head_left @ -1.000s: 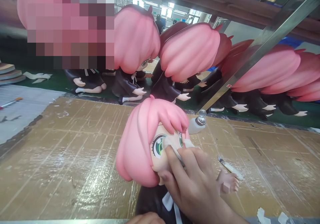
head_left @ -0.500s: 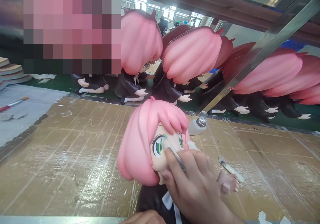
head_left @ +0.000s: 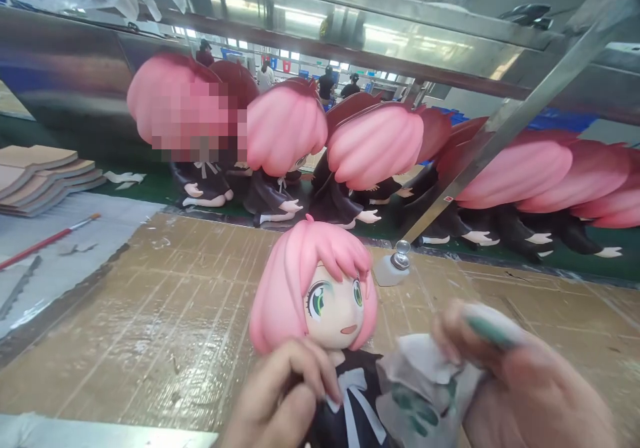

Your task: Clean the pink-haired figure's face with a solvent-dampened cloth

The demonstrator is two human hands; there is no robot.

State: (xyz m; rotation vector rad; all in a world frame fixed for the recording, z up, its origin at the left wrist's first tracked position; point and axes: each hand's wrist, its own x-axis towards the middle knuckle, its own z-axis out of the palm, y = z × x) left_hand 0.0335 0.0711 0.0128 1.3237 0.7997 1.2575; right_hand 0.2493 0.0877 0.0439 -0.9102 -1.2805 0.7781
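Note:
A pink-haired figure in a black dress with a white bow leans upright on the bench in front of me. A faint green smudge lies beside one of its green eyes. My left hand is closed over the figure's shoulder, its curled fingers by the bow. To the right of the figure, my right hand is blurred and grips a white cloth marked with dark green stains. One fingertip of that hand is wrapped in the cloth. Behind the figure stands a small pump bottle.
Several similar figures line the back under a metal shelf. A slanted metal post crosses on the right. At left are a red-handled brush, a serrated blade and stacked curved boards. People stand far behind.
My right hand has left the figure's face and moved right with the cloth, uncovering the mouth. My left hand has risen to the shoulder. The view has tilted up.

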